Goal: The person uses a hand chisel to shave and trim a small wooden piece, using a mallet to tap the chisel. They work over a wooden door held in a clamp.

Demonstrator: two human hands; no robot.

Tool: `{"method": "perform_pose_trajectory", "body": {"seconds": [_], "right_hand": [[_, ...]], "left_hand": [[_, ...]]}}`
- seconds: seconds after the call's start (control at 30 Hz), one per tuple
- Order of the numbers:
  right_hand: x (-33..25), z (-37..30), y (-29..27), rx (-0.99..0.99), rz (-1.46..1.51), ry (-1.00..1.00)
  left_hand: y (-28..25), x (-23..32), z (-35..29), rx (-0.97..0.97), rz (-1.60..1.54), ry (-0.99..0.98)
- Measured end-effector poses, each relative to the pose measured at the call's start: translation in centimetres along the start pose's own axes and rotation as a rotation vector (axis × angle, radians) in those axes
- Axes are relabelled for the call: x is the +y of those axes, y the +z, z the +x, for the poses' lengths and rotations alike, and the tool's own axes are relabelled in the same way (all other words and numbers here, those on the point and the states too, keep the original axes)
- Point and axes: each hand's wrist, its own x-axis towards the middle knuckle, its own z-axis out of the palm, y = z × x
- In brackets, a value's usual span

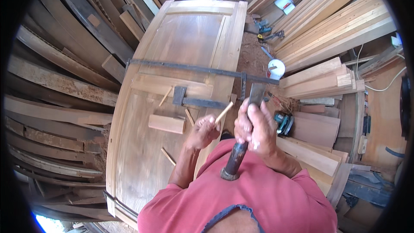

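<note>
Pinched between the thumb and fingers of my left hand (pixel 202 132) is a thin wooden stick (pixel 224 111), pointing up and right. My right hand (pixel 260 130) is wrapped round a chisel. Its flat metal blade (pixel 257 93) points away from me, and its dark handle (pixel 235 160) slants back against my red shirt. Both hands are above the right edge of a panelled wooden door (pixel 142 146). On the door lie a hammer (pixel 202 102), a small wooden block (pixel 167 124) and three loose sticks, one (pixel 165 96) near the hammer head.
A long metal bar clamp (pixel 185 67) crosses the door, and another clamp (pixel 121 207) grips its near end. Boards (pixel 60 69) fill the left side; planks (pixel 332 21) are stacked at right. A white bucket (pixel 276 69) and a green power tool (pixel 283 123) stand beside the door.
</note>
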Motion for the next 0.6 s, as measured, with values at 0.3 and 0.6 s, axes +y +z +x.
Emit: {"method": "perform_pose_trajectory", "body": {"seconds": [0.3, 0.6], "right_hand": [[3.8, 2.6, -1.1, -0.122, 0.090, 0.279], [-0.5, 2.4, -4.5, 0.026, -0.358, -0.078]], "left_hand": [[-0.4, 1.7, 3.0, -0.003, -0.099, -0.018], [-1.3, -1.6, -0.7, 0.085, -0.076, -0.010]]}}
